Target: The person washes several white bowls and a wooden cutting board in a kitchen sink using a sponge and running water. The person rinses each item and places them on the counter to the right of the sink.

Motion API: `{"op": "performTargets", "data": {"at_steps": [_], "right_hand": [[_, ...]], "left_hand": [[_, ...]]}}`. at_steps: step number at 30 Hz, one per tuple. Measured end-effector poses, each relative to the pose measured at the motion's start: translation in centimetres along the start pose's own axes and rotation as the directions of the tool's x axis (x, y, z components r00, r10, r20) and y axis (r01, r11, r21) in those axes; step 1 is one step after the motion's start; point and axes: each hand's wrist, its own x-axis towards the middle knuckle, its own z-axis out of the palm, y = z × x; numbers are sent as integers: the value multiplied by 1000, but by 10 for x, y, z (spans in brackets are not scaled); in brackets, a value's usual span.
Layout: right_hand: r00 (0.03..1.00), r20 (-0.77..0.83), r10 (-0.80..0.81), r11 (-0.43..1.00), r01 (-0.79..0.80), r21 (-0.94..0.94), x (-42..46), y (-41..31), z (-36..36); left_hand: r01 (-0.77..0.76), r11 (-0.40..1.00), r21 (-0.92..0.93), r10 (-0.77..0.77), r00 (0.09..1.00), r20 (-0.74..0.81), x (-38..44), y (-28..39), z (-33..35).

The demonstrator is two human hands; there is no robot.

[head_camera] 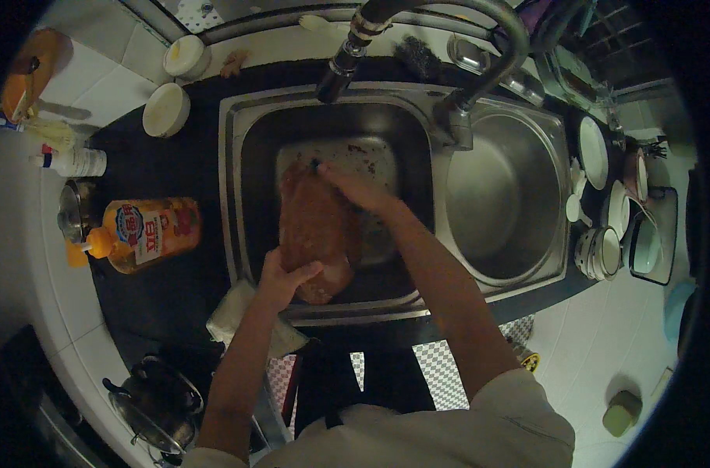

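In the left basin of a steel sink [232, 193] lies a long reddish-brown slab [315, 222] with rounded ends, whose material I cannot tell for sure. My left hand [282, 281] grips its lower left edge, the thumb lying across the top face. At the slab's far end, my right hand [355, 187] reaches over from the right with its fingertips on the upper edge. Beside those fingertips shows a small dark spot [315, 164], too blurred to name. Dark scraps [364, 158] are scattered on the basin floor past the slab.
Over the basin's back edge hangs a pull-down faucet [340, 70]. A dish soap bottle [150, 231] lies on the left counter. A cloth [238, 316] drapes the front edge. Bowls [598, 251] and plates [594, 152] stand to the right, a lidded pot [156, 403] lower left.
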Motion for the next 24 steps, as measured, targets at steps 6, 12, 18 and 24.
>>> {"op": "performTargets", "data": {"at_steps": [6, 12, 18, 24], "right_hand": [[953, -217, 211, 462, 98, 882, -18, 143, 45], [799, -574, 180, 835, 185, 518, -64, 51, 130], [864, -460, 204, 596, 263, 758, -42, 99, 74], [778, -599, 189, 942, 27, 333, 0, 65, 32]], "left_hand": [[-57, 995, -85, 48, 994, -97, 4, 27, 22], [-248, 947, 203, 305, 892, -333, 20, -5, 30], [-226, 813, -536, 76, 955, -287, 14, 14, 28], [-39, 991, -130, 22, 991, -129, 5, -23, 29]]}}
